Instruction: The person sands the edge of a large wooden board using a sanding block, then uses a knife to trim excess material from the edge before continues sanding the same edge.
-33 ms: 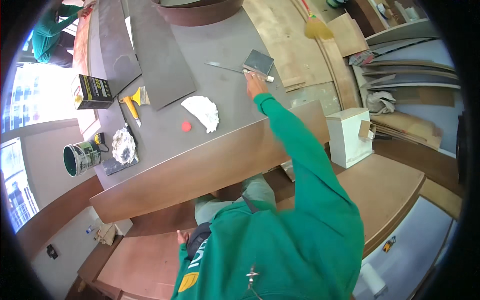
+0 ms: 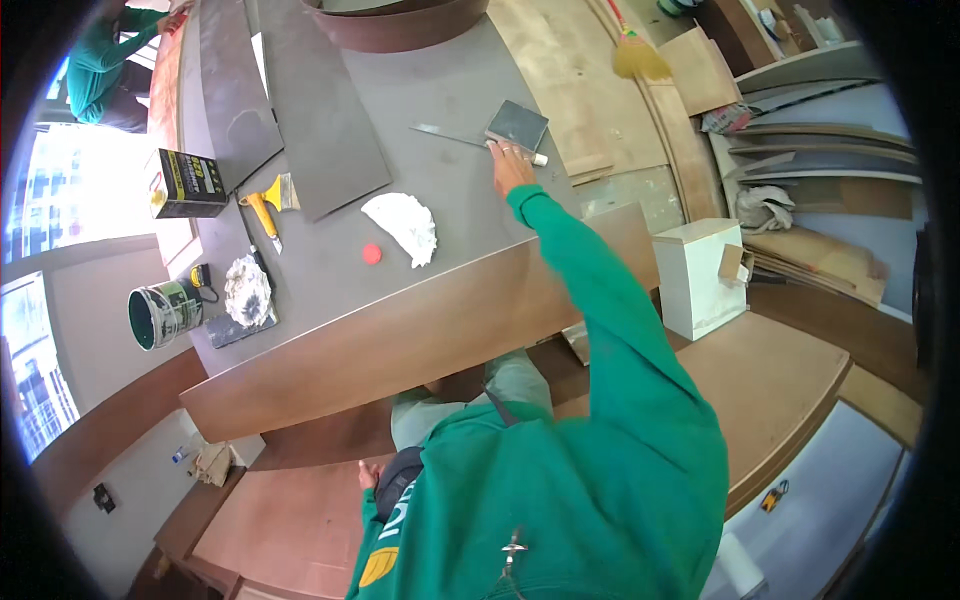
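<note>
My right hand [image 2: 513,168] reaches across the grey tabletop [image 2: 455,90]. Its fingers close over the pale handle of a long, thin-bladed knife [image 2: 440,132], whose blade lies flat and points left. The white handle end shows beside the hand. Just beyond the fingers is a dark square block [image 2: 518,126]. Low at my side, my left hand [image 2: 370,474] hangs with fingers apart, holding nothing visible. A white half-moon piece [image 2: 403,225] with a ragged edge lies nearer to me, beside a small red disc [image 2: 372,253].
To the left are a black tin [image 2: 186,185], a yellow-handled scraper [image 2: 262,217], a crumpled white lump [image 2: 248,290] and an open bucket [image 2: 165,315]. A brown round tub [image 2: 400,28] stands at the back. A co-worker [image 2: 105,70] is at the far left.
My right fingers have settled further over the knife handle, hiding more of it. The knife and the other things have stayed put.
</note>
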A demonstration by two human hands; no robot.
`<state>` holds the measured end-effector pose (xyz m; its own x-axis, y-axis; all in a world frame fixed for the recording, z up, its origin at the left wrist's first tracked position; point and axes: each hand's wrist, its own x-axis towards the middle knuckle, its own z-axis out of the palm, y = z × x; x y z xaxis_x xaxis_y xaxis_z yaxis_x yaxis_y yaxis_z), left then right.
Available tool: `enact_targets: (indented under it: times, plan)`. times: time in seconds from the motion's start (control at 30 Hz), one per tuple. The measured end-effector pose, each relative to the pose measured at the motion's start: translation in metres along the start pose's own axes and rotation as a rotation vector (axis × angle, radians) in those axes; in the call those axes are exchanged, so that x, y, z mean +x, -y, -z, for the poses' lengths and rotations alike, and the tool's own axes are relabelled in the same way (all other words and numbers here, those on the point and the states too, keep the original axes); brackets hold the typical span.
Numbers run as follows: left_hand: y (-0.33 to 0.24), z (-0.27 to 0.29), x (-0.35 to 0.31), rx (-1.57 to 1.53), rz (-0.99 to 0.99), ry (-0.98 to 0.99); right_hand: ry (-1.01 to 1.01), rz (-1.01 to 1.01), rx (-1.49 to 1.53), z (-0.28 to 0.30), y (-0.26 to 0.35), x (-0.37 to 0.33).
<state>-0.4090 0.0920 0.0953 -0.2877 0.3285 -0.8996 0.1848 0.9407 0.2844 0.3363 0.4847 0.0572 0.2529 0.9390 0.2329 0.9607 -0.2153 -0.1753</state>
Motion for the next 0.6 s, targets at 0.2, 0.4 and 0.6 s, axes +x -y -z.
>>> enact_targets:
  times: [0.2,0.4,0.6]
  plan:
    - [0.022,-0.066,-0.066,-0.002,-0.098,-0.199,0.275,-0.05,-0.173,-0.03,-0.008,0.042]
    - [-0.023,-0.105,-0.042,-0.251,-0.226,-0.072,0.436,-0.124,0.103,-0.021,-0.021,0.03]
    - [-0.079,-0.128,0.016,-0.247,-0.63,-0.254,0.49,-0.241,0.439,0.09,0.037,-0.05]
